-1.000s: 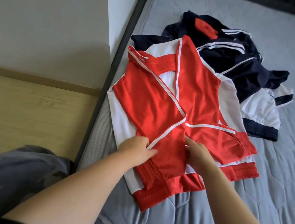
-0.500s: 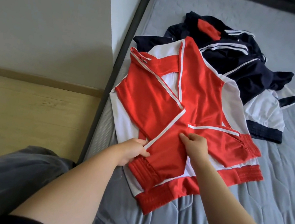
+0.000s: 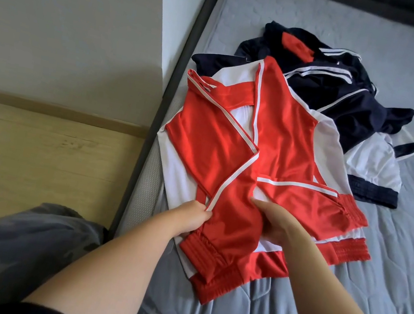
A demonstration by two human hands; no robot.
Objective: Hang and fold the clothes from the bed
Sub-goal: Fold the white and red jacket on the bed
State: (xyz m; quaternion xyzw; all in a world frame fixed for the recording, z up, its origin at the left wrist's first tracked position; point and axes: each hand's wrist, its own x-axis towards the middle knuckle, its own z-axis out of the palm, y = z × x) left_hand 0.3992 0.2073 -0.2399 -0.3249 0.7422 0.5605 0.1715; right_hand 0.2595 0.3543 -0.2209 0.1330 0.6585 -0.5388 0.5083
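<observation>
**Sleeves crossed, jacket ready for its lengthwise fold**

The red-and-white track jacket (image 3: 265, 150) lay face down near the left edge of the mattress (image 3: 387, 271), both sleeves folded across the back so they crossed in the middle, probably to make a narrow block before the hem was doubled upward. The left hand (image 3: 189, 218) pinched the white-piped edge of the left sleeve near its ribbed cuff (image 3: 204, 250), fingers closed on the fabric, apparently keeping that sleeve aligned. The right hand (image 3: 275, 224) rested mostly flat, fingers loosely spread and slightly curled, pressing the slippery cloth where the sleeves met; whether it gripped anything could not be told. The smooth material would likely slide, which explained the two-handed hold. Just beyond, partly under the jacket's collar end, sat a crumpled navy track jacket (image 3: 330, 95) with a white-and-navy garment (image 3: 373, 164), still unfolded. To the left ran the dark bed frame (image 3: 166, 99) and wooden floor (image 3: 35, 154).
</observation>
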